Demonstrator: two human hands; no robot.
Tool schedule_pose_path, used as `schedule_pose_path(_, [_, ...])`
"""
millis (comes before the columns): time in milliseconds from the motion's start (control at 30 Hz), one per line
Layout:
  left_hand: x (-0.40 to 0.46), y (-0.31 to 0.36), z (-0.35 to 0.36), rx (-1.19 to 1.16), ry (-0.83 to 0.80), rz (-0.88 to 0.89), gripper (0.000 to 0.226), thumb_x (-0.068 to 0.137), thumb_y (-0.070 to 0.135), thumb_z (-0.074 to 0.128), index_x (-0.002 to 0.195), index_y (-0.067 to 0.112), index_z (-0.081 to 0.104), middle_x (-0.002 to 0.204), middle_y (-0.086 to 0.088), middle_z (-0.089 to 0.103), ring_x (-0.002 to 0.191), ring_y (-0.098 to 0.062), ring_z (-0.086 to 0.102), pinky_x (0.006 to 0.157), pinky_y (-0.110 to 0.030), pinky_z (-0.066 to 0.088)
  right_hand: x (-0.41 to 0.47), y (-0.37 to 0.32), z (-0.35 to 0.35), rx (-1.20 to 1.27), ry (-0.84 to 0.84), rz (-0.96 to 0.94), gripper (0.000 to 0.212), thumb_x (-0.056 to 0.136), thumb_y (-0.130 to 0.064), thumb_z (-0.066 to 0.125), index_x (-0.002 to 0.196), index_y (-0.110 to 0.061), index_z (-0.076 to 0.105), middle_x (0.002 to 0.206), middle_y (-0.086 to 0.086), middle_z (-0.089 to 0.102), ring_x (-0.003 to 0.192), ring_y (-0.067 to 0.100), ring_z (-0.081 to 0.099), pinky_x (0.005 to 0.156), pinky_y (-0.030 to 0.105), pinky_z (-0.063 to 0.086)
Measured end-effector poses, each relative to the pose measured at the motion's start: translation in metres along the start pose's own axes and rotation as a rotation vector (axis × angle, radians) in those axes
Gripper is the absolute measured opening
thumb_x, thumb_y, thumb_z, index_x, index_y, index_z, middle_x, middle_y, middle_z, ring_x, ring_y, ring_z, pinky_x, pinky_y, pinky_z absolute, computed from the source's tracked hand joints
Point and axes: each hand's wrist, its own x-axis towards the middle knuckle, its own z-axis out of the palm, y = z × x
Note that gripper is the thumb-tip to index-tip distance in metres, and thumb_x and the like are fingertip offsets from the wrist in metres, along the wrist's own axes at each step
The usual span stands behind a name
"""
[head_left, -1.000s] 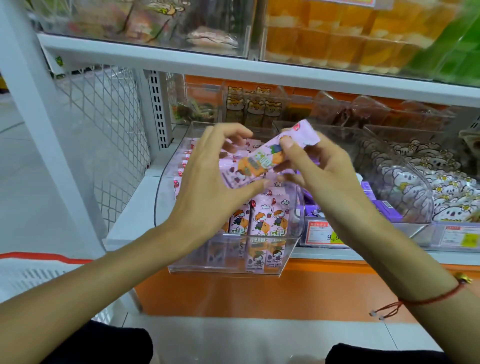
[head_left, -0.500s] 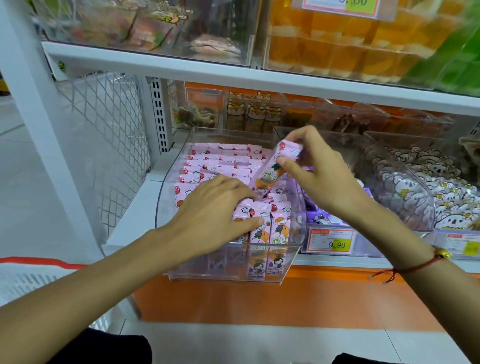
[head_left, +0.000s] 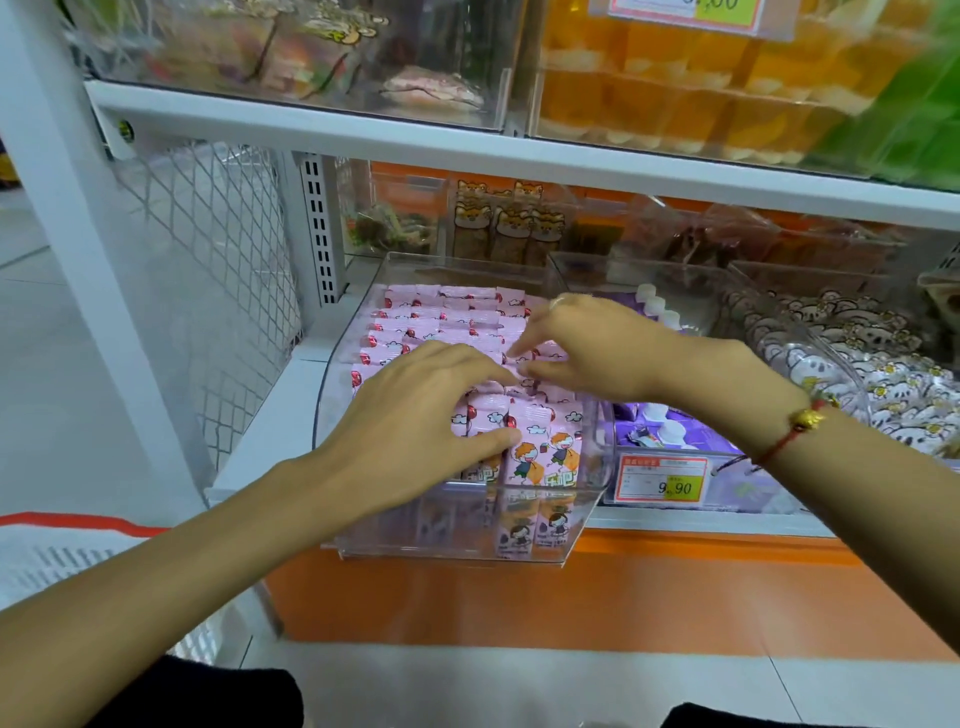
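White shelf (head_left: 270, 415), mid-frame: clear rigid bin (head_left: 332, 395) packed with glossy pink packets (head_left: 441, 322). I see left hand (head_left: 415, 415) flat, fingers straight, pressing rows; right hand (head_left: 597, 353) pinching one.

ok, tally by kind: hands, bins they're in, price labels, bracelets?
Hands: 2 (left hand, right hand)
Clear bin of pink sachets: 1
Price labels: 2 (9.90 label, top-shelf label)
Red cord bracelet: 1
Total: 6

Open-topped clear bin (head_left: 335, 415) beneath upper shelf (head_left: 467, 150), mesh panel (head_left: 208, 260) left, neighbouring bin (head_left: 753, 499) right.
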Motion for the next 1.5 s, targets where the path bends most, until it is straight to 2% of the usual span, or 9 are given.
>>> schedule_pose_path(167, [0.000,0.001,-0.002,-0.038,-0.004,0.009,0.026,0.082,0.054,0.065,0.105,0.041,0.066,0.098,0.023,0.059,0.094,-0.006,0.052,0.075,-0.031,0.046,-0.017,-0.008,0.005,-0.058,0.098,-0.005,0.025,0.089,-0.045,0.058,0.104,-0.031,0.071,0.108,-0.002,0.065,0.106,0.021,0.053,0.082,0.034,0.043])
schedule_pose_path(400, [-0.001,0.004,0.002,0.000,-0.017,-0.034,0.031,0.078,0.060,0.065,0.101,0.040,0.067,0.085,0.021,0.059,0.084,-0.002,0.049,0.062,-0.011,0.029,-0.020,-0.011,0.024,-0.079,0.278,0.048,0.021,0.092,-0.037,0.053,0.097,-0.025,0.070,0.107,-0.002,0.063,0.102,0.021,0.046,0.078,0.033,0.032])
schedule_pose_path(500, [-0.002,0.007,0.002,-0.001,-0.016,-0.037,0.030,0.077,0.060,0.065,0.100,0.041,0.066,0.078,0.024,0.050,0.083,-0.002,0.045,0.061,-0.014,0.028,-0.028,-0.012,0.030,0.073,0.505,0.086,0.019,0.095,-0.030,0.053,0.094,-0.015,0.064,0.103,0.002,0.061,0.097,0.022,0.050,0.074,0.033,0.036])
schedule_pose_path(800, [-0.001,0.008,-0.003,-0.128,0.085,-0.097,0.044,0.080,0.069,0.053,0.114,0.042,0.056,0.108,0.026,0.056,0.099,0.002,0.052,0.073,-0.020,0.040,-0.049,-0.004,0.011,0.758,1.137,0.385,0.012,0.098,-0.023,0.050,0.089,-0.016,0.052,0.073,-0.010,0.056,0.067,0.008,0.053,0.067,0.037,0.048])
schedule_pose_path(933, [0.001,0.019,-0.008,-0.366,0.277,-0.132,0.062,0.068,0.076,0.058,0.119,0.045,0.040,0.113,0.031,0.044,0.105,0.015,0.045,0.077,-0.003,0.035,-0.050,-0.019,0.006,1.104,1.025,0.417,0.013,0.099,-0.017,0.050,0.088,-0.010,0.053,0.078,0.004,0.059,0.066,0.015,0.064,0.067,0.037,0.056])
schedule_pose_path(1067, [0.000,0.023,-0.009,-0.240,0.349,-0.050,0.054,0.070,0.057,0.072,0.113,0.035,0.047,0.106,0.020,0.053,0.098,0.000,0.051,0.074,-0.020,0.047,-0.048,-0.038,0.003,1.264,0.930,0.405,0.013,0.097,-0.014,0.051,0.092,-0.002,0.055,0.078,0.008,0.058,0.067,0.010,0.061,0.062,0.023,0.057])
schedule_pose_path(1200, [0.000,0.020,-0.012,-0.291,0.381,-0.099,0.041,0.074,0.061,0.062,0.108,0.043,0.048,0.094,0.034,0.059,0.093,0.010,0.057,0.074,-0.025,0.052,-0.048,-0.038,-0.002,1.384,0.790,0.370,0.009,0.094,-0.020,0.056,0.096,-0.013,0.060,0.082,-0.004,0.067,0.085,0.013,0.066,0.077,0.033,0.057])
schedule_pose_path(1333, [0.000,0.015,-0.008,-0.367,0.241,-0.113,0.035,0.083,0.067,0.044,0.108,0.043,0.051,0.097,0.028,0.063,0.089,0.004,0.057,0.077,-0.022,0.047,-0.048,-0.038,0.001,1.474,0.459,0.157,0.033,0.093,-0.012,0.054,0.126,-0.015,0.053,0.115,-0.006,0.066,0.108,0.005,0.061,0.096,0.027,0.048])
schedule_pose_path(1500, [0.003,0.013,-0.006,-0.528,0.145,-0.100,0.043,0.089,0.054,0.049,0.127,0.032,0.051,0.115,0.012,0.058,0.108,-0.011,0.056,0.088,-0.033,0.048,-0.052,-0.040,0.002,1.247,0.647,0.108,0.039,0.086,-0.001,0.064,0.122,-0.011,0.054,0.115,0.005,0.066,0.107,0.012,0.063,0.096,0.026,0.048])
